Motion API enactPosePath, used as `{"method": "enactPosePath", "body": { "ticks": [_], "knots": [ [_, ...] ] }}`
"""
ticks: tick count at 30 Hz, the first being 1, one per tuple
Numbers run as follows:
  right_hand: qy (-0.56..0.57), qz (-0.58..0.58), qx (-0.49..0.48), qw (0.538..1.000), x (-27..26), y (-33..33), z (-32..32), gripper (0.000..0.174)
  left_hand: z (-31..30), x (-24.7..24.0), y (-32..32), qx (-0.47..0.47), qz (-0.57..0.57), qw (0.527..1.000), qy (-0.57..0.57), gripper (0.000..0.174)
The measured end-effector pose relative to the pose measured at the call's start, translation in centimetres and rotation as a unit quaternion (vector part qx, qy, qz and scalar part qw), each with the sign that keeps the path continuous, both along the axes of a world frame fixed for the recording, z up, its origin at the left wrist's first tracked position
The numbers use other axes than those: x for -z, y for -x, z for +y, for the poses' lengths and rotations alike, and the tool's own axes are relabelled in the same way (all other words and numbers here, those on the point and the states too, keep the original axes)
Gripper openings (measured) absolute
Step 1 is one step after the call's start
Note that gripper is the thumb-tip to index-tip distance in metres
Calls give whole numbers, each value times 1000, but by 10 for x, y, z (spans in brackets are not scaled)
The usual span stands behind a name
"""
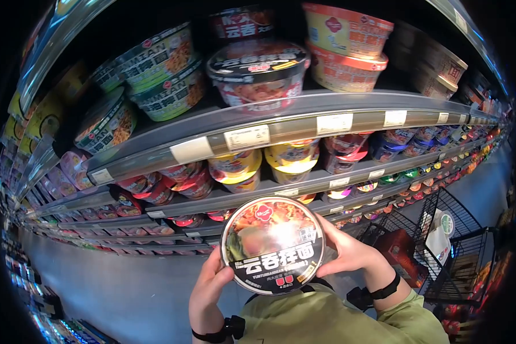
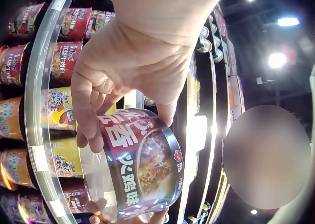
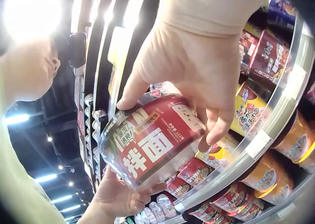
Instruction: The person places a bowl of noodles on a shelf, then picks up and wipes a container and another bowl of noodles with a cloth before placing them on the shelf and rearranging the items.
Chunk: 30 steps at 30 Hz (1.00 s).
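A round noodle bowl (image 1: 272,243) with a black-edged picture lid faces up between both hands in the head view. The left hand (image 1: 211,281) grips its left side, thumb near the lid's edge; the right hand (image 1: 347,249) holds its right side. In the left wrist view the left hand (image 2: 133,66) has thumb and fingers around the bowl (image 2: 142,160), whose red and dark side carries white characters. The right wrist view has the right hand (image 3: 192,71) gripping the bowl (image 3: 157,138) from the other side; its underside fingers are partly hidden.
A shelf (image 1: 304,114) ahead bears stacked bowls, including a similar black-lidded bowl (image 1: 258,71), green bowls (image 1: 166,74) and orange bowls (image 1: 350,49). Lower shelves hold yellow and red cups. A black wire cart (image 1: 447,258) with a box and bag stands at the right.
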State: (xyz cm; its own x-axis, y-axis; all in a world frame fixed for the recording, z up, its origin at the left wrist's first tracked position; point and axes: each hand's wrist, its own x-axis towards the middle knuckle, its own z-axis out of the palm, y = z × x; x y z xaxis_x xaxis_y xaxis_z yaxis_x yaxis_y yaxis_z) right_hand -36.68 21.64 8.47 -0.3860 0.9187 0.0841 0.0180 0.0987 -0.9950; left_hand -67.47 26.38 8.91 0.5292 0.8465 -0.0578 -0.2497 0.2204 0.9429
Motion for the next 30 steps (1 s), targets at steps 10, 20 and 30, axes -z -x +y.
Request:
{"method": "enactPosePath", "body": {
  "ticks": [10, 20, 30],
  "knots": [
    [-55, -63, 15, 996, -28, 42, 18, 121, 28, 7, 35, -29, -4, 1000, 0, 88],
    [-84, -171, 92, 977, -61, 53, 56, 73, 34, 21, 65, -101, -36, 994, -24, 80],
    [-177, -434, 199, 861, -76, 74, 92, 72, 36, 12, 72, -114, -67, 990, -42, 63]
  ]
}}
